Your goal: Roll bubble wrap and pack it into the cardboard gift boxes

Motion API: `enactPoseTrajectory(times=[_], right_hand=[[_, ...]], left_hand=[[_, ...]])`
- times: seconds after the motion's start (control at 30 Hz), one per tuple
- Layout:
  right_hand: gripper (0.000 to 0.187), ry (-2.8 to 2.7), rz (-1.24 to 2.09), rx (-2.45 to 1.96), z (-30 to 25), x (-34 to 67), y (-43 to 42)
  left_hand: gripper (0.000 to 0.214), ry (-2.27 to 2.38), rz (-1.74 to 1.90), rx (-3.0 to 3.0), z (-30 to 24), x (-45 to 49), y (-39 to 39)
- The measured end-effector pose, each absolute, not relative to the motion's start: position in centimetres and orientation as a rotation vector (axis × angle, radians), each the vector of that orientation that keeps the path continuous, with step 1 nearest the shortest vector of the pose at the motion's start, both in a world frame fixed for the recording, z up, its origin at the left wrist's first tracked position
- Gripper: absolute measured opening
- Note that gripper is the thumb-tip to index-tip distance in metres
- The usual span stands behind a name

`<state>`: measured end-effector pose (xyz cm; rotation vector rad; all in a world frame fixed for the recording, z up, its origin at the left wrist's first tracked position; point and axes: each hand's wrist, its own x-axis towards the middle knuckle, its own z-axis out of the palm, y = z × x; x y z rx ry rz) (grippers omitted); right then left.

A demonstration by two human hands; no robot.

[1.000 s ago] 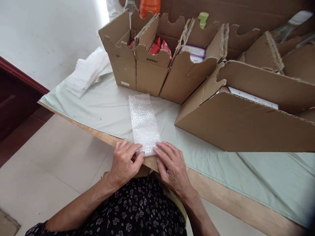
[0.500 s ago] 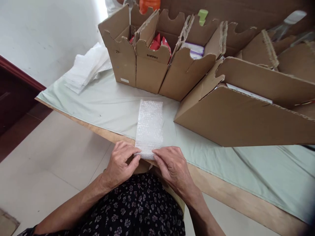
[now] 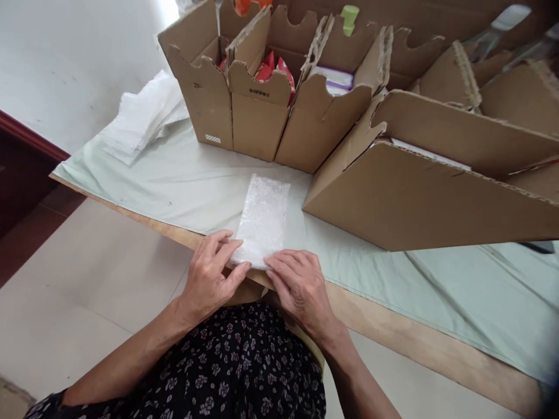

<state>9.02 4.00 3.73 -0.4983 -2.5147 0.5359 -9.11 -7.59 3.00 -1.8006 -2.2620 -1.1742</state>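
Observation:
A flat, see-through piece of bubble wrap lies on the cloth-covered table in front of me, its near end at the table's front edge. My left hand holds the near left corner, fingertips on top and thumb along the near edge. At the near right corner, my right hand pinches the wrap between fingers and thumb. Whether anything lies inside the wrap, I cannot tell. Behind it stands a row of open cardboard boxes, apart from both hands.
More bubble wrap is heaped at the table's far left. A large cardboard box takes up the right side. Red packets and white-and-purple packs show inside the boxes. The wooden table edge runs before me.
The wrap's near end has shifted slightly away from me, and its surface looks smoother. My left fingers have moved from the near edge up onto the left side. The view has shifted a little.

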Motion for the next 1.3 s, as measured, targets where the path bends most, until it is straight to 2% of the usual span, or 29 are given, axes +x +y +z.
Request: enactPoseTrajectory(times=[0.13,0.3,0.4,0.5,0.67,0.87,0.97,1.07,1.2,1.3], right_hand=[[0.018,-2.479,0.8,-0.531,4.0,9.5,4.1],[0.021,-2.428,0.409,-0.673,3.9,10.0,3.4],[0.02,-2.537,0.354,-0.609,3.8,9.8,3.3],[0.02,-2.562,0.44,-0.586,3.5,9.4,3.6],[0.022,-2.409,0.795,-0.677,3.2,9.4,4.2],[0.026,-2.41,0.377,-0.787,3.5,9.4,3.5],[0.024,-2.534,0.356,-0.687,3.4,9.1,3.5],[0.024,-2.47,0.508,-0.761,3.3,8.7,4.0],[0.025,-2.162,0.954,-0.958,3.8,8.5,3.9],[0.022,-2.045,1.3,-0.933,4.4,8.8,2.8]], left_hand=[[0.021,-2.164,-1.216,-1.994,3.3,-9.3,-8.5],[0.022,-2.301,-1.096,-1.911,2.7,-9.8,-6.5],[0.022,-2.351,-1.035,-1.867,2.6,-10.1,-5.5],[0.023,-2.325,-1.11,-1.839,2.9,-10.1,-5.9],[0.032,-2.222,-1.267,-2.004,3.5,-9.9,-7.4],[0.023,-2.356,-1.044,-1.852,2.7,-10.2,-5.3],[0.026,-2.378,-1.051,-1.784,2.6,-10.0,-4.9],[0.033,-2.438,-1.373,-1.645,3.2,-9.3,-6.1],[0.046,-2.705,-2.107,-1.45,4.1,-7.4,-8.0],[0.043,-2.708,-2.638,-1.456,4.3,-6.1,-7.8]])
